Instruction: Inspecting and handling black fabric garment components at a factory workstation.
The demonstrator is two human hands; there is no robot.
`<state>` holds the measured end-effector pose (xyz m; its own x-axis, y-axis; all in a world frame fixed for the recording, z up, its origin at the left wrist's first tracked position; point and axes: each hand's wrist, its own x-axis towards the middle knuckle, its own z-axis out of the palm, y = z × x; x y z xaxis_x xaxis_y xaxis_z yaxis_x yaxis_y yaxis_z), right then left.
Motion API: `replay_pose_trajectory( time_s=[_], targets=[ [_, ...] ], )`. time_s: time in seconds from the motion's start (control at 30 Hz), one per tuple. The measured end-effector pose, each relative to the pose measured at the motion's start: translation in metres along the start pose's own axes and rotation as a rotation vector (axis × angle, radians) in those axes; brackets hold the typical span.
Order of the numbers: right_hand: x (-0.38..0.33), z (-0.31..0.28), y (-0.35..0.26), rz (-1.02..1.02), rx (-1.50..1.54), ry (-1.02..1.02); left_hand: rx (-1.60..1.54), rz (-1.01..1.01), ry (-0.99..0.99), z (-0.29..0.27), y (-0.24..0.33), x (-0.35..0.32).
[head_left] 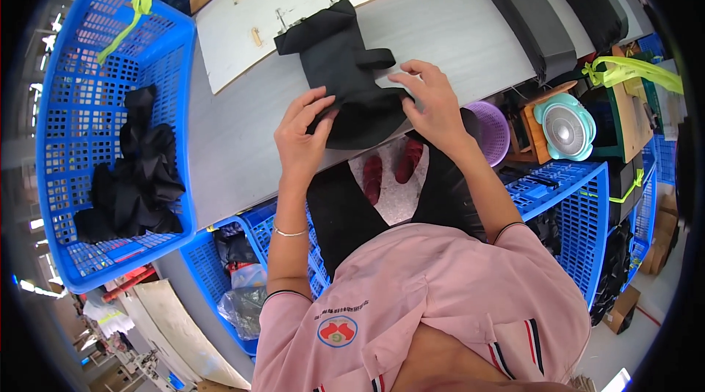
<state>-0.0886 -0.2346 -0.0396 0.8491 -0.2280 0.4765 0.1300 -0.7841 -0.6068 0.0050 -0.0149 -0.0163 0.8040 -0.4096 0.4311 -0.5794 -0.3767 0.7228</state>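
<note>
A black sewn fabric piece (334, 62) lies on the grey table in front of me, with a folded flap at its far end and a small strap loop (376, 59) sticking out on its right side. The near end bulges over the table's front edge. At its left edge my left hand (302, 128) pinches the cloth between thumb and fingers. My right hand (435, 106) has the near right corner between its thumb and a lower finger, while its upper fingers stretch out above the cloth.
A blue basket (187, 98) with black fabric pieces (139, 172) stands left. Beyond the work lies a marked white board (228, 62). Black padded cases (529, 21) sit at the far right. A purple bin (490, 131), a teal fan (565, 126) and blue crates (587, 208) are beside me.
</note>
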Motion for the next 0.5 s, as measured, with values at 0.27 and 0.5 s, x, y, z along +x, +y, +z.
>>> replay_pose_trajectory(
  time_s=[0.27,0.5],
  targets=[
    [0.004,-0.013,0.001,-0.257,-0.015,-0.137,-0.08,-0.043,-0.226,-0.024,-0.003,0.0],
    [0.008,0.024,0.015,0.101,0.045,0.247,0.136,0.107,-0.122,0.001,-0.016,0.004]
  ],
)
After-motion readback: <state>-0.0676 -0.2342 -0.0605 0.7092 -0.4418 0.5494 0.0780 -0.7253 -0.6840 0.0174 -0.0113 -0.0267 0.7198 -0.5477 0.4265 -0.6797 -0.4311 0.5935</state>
